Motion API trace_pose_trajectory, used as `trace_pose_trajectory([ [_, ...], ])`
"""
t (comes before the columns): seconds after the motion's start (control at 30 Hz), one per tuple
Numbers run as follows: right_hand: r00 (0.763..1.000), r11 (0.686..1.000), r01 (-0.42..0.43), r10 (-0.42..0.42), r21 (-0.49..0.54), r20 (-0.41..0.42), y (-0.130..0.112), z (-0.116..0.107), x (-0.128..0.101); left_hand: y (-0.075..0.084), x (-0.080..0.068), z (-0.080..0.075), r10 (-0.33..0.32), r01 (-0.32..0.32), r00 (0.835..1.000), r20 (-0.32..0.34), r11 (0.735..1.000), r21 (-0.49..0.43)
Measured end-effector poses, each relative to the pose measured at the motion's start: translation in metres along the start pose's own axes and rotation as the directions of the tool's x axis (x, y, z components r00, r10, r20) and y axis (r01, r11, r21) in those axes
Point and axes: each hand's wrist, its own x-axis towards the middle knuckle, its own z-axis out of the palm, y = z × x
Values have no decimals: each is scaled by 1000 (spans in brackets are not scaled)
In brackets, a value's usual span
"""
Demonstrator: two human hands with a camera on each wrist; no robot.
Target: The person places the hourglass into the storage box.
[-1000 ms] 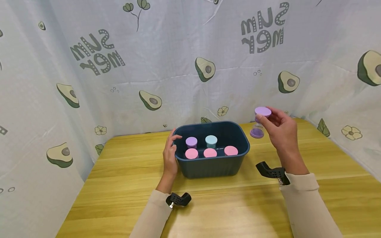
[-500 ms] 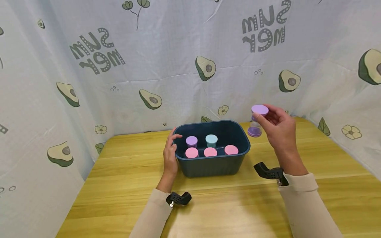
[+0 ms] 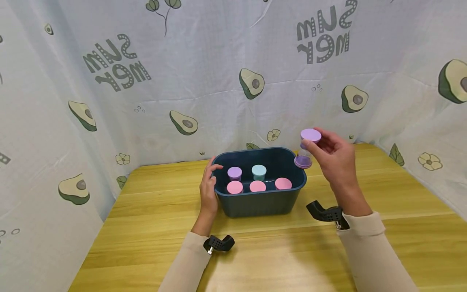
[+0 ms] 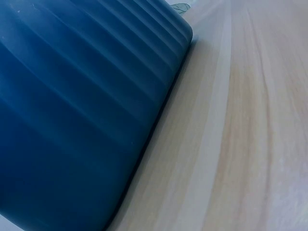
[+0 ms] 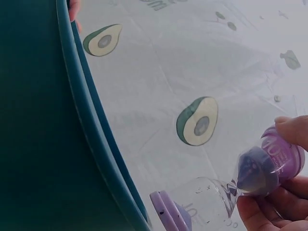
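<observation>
My left hand (image 3: pixel 208 190) grips the left end of a dark blue plastic bin (image 3: pixel 257 205), with a finger hooked over its rim. My right hand (image 3: pixel 337 160) pinches a purple hourglass (image 3: pixel 303 161) by its upper end, nearly upright, over the bin's right rim. In the right wrist view the hourglass (image 5: pixel 257 173) shows clear bulbs and dark purple sand near the fingers. Inside the bin stand a purple-capped hourglass (image 3: pixel 234 172), a light blue one (image 3: pixel 259 171) and three with pink caps (image 3: pixel 257 186). Their lower parts are mostly hidden by the bin's front wall.
The bin stands on a wooden table (image 3: pixel 164 227), close to its back edge. A white curtain (image 3: pixel 211 81) printed with avocados hangs behind and at both sides. In the left wrist view, the bin's ribbed wall (image 4: pixel 91 96) fills the left half.
My right hand has moved left with the purple hourglass, from beside the bin to over its right rim. The left hand and the bin have stayed in place.
</observation>
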Motion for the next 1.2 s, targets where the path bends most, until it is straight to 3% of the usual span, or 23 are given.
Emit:
trace_pose_trajectory([
  [0.27, 1000, 1000, 6, -6, 24, 24, -1, 7, -1, 1, 0, 0, -18, 18, 1000, -6, 1000, 13],
  [1.2, 989, 998, -15, 23, -56, 143, 15, 28, -1, -2, 2, 3, 23, -23, 1000, -3, 1000, -9],
])
